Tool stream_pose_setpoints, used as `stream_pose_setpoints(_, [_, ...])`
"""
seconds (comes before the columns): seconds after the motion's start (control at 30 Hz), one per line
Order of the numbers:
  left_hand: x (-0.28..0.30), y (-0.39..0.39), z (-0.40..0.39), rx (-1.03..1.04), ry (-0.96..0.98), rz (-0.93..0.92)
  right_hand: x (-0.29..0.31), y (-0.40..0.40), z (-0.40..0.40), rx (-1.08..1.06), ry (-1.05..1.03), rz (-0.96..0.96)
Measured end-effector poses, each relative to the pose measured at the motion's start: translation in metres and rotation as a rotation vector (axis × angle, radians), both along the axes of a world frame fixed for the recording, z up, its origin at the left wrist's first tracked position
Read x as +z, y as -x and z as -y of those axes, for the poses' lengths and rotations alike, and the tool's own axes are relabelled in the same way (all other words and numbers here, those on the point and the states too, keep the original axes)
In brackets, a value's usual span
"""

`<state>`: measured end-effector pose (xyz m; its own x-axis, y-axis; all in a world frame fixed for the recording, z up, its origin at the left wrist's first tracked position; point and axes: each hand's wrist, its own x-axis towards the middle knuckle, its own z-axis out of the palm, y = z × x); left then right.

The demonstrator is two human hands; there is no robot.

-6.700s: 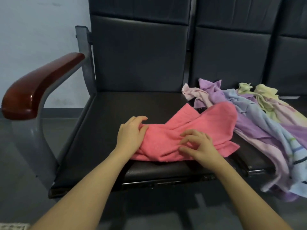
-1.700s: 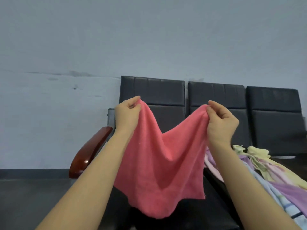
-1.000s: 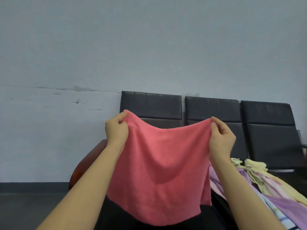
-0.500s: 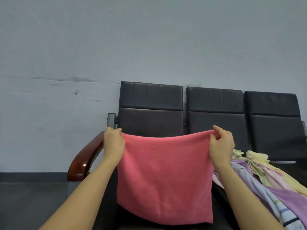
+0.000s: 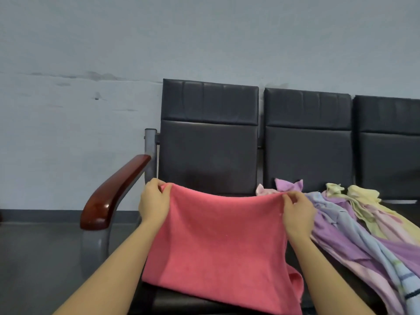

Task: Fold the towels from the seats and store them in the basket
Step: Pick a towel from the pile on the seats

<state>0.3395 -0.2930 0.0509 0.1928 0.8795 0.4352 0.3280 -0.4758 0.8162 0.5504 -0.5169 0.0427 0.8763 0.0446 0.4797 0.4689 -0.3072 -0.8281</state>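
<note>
At the near seat, the left hand (image 5: 154,202) and right hand (image 5: 295,215) each pinch an upper corner of the pink towel (image 5: 218,251), its lower part draped on the seat (image 5: 204,155). No fold is made yet; the heap of towels (image 5: 354,226) lies unfolded alongside. No basket is in view.

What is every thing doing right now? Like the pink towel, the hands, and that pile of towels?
Pink towel: unfolded, held up by its top corners, bottom edge on the seat.
Left hand: pinching the towel's left top corner.
Right hand: pinching the right top corner.
Pile of towels: unfolded, crumpled on the next seat.
Armrest: bare, nothing on it.
</note>
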Motion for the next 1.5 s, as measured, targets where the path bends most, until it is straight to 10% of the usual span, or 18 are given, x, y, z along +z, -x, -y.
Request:
stream_pose_setpoints(0.2, [-0.009, -0.033, -0.032, 0.031, -0.016, -0.066, -0.004, -0.035, -0.036, -0.002, 0.041, 0.025])
stream_pose_setpoints(0.57, [0.075, -0.098, -0.066, -0.051, -0.12, 0.464, 0.077, -0.076, -0.093, 0.064, -0.451, 0.164])
stream_pose_setpoints(0.83, [0.049, -0.062, -0.03, -0.033, -0.081, 0.516, 0.063, -0.044, -0.064, 0.158, -0.424, 0.177])
stream_pose_setpoints(1.33, [-0.1, 0.024, 0.028, 0.04, -0.053, 0.081, -0.087, 0.029, 0.008, 0.04, 0.08, 0.036])
stream_pose_setpoints(1.5, [-0.11, 0.011, 0.015, 0.005, -0.198, -0.34, -0.091, 0.025, -0.002, 0.013, 0.256, 0.002])
